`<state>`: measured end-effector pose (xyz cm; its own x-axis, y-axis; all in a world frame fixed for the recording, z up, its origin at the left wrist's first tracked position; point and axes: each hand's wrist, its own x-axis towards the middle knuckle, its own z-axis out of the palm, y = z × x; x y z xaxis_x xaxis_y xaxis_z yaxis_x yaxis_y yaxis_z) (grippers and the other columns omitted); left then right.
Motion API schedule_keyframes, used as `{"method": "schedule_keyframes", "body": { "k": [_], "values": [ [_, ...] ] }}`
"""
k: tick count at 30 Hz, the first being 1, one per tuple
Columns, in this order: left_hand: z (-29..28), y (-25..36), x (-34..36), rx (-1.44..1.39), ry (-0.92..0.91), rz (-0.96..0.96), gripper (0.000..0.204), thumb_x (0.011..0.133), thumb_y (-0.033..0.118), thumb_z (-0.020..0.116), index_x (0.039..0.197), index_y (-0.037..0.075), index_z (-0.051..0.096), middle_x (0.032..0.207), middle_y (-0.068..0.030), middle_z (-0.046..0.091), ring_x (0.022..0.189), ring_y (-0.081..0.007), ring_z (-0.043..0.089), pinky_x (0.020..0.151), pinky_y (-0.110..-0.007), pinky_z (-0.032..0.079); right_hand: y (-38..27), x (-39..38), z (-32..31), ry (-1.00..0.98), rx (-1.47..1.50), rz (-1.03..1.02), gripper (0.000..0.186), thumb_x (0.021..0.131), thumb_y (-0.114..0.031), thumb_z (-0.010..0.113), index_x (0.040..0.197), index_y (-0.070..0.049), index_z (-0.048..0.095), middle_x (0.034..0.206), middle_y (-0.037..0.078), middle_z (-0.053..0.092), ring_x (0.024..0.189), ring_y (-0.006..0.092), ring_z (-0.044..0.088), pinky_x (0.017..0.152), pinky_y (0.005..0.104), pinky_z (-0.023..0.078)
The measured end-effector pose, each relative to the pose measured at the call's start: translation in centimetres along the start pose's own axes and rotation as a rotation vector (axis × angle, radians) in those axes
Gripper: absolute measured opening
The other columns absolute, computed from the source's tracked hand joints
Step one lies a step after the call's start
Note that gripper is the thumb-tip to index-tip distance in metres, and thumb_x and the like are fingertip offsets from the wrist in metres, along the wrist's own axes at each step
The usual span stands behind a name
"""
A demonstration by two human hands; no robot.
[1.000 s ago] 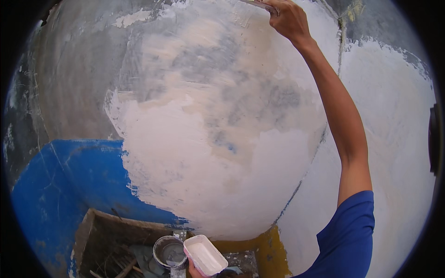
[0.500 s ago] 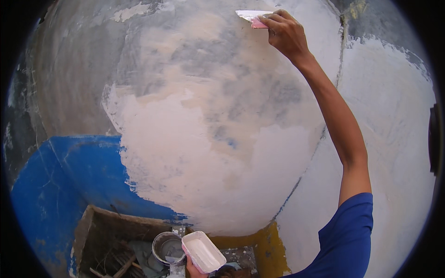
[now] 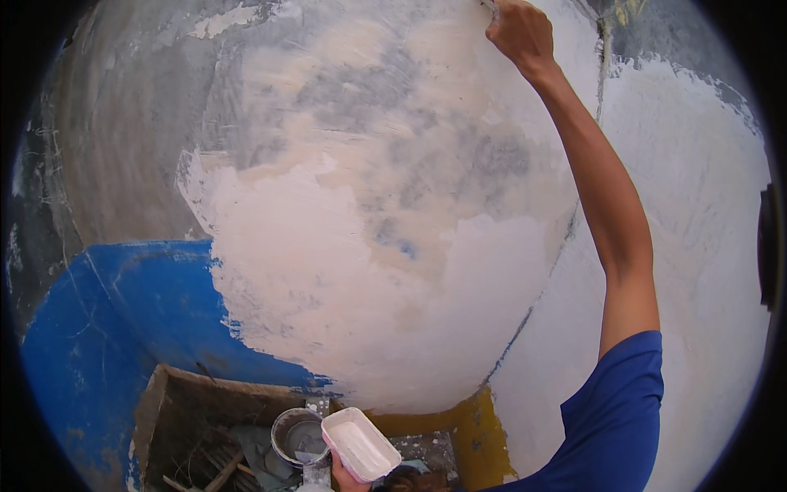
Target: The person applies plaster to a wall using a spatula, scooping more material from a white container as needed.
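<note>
My right hand (image 3: 518,33) is raised high against the patchy grey and white wall (image 3: 393,246), its fingers closed on a spreader (image 3: 493,6) that is mostly hidden at the top edge. White coating covers much of the wall's middle, thinner and greyer higher up. Low in the centre, my left hand (image 3: 345,478) grips a pale rectangular tub (image 3: 361,441) with white paste inside. Just left of that tub stands a round bucket (image 3: 297,426) with grey contents.
Blue painted wall (image 3: 123,312) fills the lower left. Below it, a rough concrete enclosure (image 3: 156,410) holds sticks (image 3: 225,471) and debris. Yellow paint (image 3: 479,426) shows low in the corner beside a white right-hand wall (image 3: 689,271). A dark object (image 3: 766,246) sits at the far right edge.
My right hand dipped to show the white and pink spreader half a second ago; now it is higher and further right, the blade mostly out of view. The tub sits slightly higher in the picture.
</note>
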<state>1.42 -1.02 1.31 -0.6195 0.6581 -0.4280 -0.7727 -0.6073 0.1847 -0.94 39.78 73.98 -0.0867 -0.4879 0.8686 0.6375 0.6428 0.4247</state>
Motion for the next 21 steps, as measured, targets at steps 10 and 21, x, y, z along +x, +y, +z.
{"method": "schedule_keyframes", "body": {
  "k": [10,21],
  "values": [
    [-1.4,-0.6,1.3,0.007,-0.098,0.013,0.065,0.100,0.057,0.043,0.149,0.013,0.043,0.144,-0.0104,0.054,0.130,-0.0349,0.052,0.109,-0.056,0.042,-10.2,-6.5,-5.8,-0.167,0.370,-0.231,0.021,0.068,-0.001,0.065,0.088,-0.004,0.071,0.081,0.007,0.071,0.081,0.0238,0.065,0.061,0.0362,0.056],
    [-2.3,-0.4,0.7,-0.074,-0.046,-0.006,0.067,0.099,0.057,0.045,0.151,0.015,0.041,0.147,-0.0122,0.051,0.133,-0.0356,0.049,0.111,-0.056,0.041,-8.8,-11.5,-7.0,-0.176,0.353,-0.250,0.027,0.077,-0.005,0.065,0.102,-0.010,0.074,0.085,0.002,0.070,0.086,0.0198,0.068,0.065,0.0325,0.056]
  ]
}}
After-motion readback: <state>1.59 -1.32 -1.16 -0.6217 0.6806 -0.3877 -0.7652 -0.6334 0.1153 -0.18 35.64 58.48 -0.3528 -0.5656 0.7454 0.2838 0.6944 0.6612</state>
